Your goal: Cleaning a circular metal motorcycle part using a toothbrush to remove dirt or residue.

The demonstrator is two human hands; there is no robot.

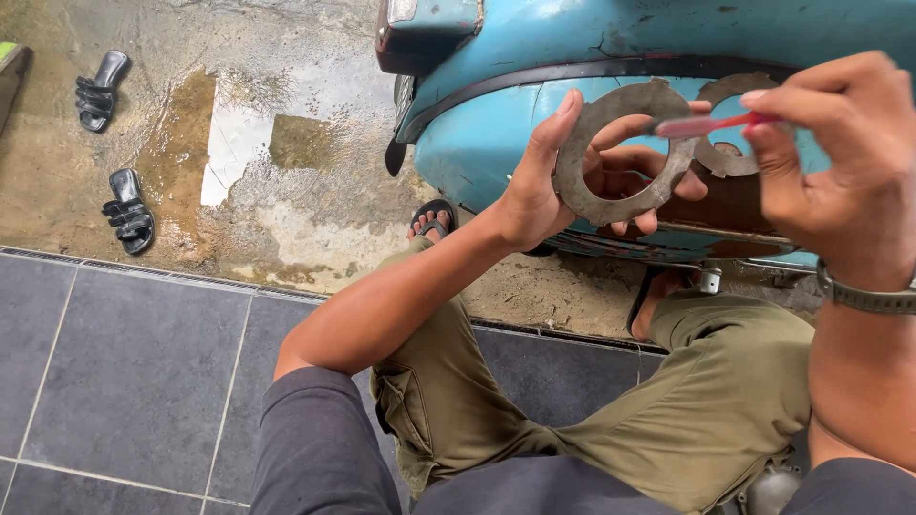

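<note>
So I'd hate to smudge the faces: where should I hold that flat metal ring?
Pinch the metal ring by its outer edge from the left, as the left hand does: thumb on the rim, fingers behind. It is thin and flat, faces you, and its open middle stays free.

Ring plate (615,153) in left hand (563,181), w/ scooter panel (496,143) behind, sandals (114,143) far left on ground.

The head camera is looking steeply down from the seated person's eye level, facing forward over the knees (611,410) toward the blue scooter (572,38) close ahead. It is taking in the raised hands very near, with tiles (134,372) and wet concrete (286,191) lying left.
</note>
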